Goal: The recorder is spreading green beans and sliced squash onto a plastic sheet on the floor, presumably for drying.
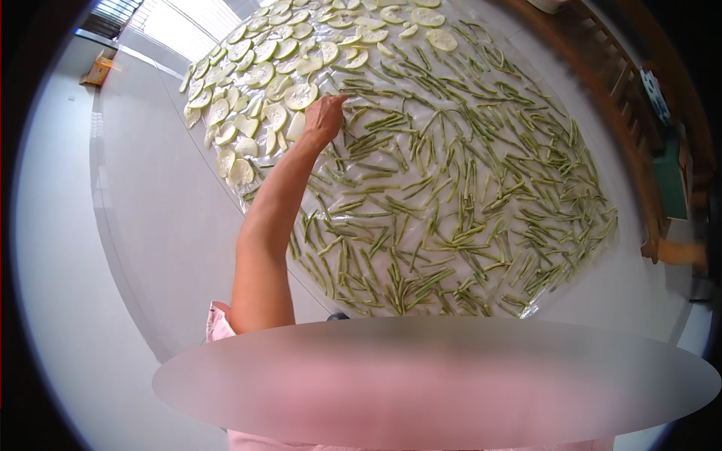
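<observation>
My left hand [325, 116] reaches out over a clear plastic sheet [361, 209] spread on the floor, its fingers bent together at the border between two kinds of cut vegetable. Whether anything is pinched in the fingertips cannot be told. Just beyond it lies a round pale slice with a green rim [300, 96], one of many such slices across the far left of the sheet. Cut green bean pieces [389, 122] are scattered over the middle, right and near parts. My right hand is out of view.
Pale floor tiles [169, 169] surround the sheet. Wooden furniture with slats [620, 84] stands along the right, with a green object [669, 175] by it. An orange box [99, 70] sits at the far left, near a bright window or doorway [180, 22]. A blurred oval covers the near edge.
</observation>
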The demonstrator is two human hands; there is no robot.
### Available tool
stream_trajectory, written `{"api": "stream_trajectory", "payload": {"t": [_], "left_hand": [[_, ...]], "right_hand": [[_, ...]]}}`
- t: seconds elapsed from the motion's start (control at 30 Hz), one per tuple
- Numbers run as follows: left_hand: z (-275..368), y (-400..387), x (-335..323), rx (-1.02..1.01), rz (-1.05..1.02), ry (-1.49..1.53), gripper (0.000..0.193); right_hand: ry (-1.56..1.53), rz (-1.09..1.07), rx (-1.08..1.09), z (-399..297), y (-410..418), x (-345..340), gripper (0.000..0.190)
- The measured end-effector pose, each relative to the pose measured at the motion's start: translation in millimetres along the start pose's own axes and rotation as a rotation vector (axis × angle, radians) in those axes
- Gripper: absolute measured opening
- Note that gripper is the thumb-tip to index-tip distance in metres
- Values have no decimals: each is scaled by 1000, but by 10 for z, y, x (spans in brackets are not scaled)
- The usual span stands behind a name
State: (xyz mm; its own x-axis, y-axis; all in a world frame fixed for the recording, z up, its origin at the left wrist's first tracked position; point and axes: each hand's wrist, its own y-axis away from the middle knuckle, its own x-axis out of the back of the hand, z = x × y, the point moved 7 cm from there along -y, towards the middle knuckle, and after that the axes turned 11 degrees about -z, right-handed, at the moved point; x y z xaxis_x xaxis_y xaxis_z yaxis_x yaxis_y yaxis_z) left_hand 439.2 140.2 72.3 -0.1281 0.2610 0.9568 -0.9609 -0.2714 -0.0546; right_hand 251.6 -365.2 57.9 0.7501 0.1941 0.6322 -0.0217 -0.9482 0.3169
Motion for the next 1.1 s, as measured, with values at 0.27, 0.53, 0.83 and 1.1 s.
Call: {"api": "stream_trajectory", "payload": {"t": [0.27,0.53,0.83,1.1], "left_hand": [[-102,-87,-47,73,-77,-245,14],[338,-583,-62,275,-152,933,21],[1804,-1250,-529,192,-480,1277,29],[2402,-1843,-906,267,-329,1215,13]], "right_hand": [[49,109,-92,29,56,-29,8],[64,273,-185,-168,207,-167,9],[3,248,-139,-157,305,-155,8],[-23,349,-90,-157,356,-43,10]]}}
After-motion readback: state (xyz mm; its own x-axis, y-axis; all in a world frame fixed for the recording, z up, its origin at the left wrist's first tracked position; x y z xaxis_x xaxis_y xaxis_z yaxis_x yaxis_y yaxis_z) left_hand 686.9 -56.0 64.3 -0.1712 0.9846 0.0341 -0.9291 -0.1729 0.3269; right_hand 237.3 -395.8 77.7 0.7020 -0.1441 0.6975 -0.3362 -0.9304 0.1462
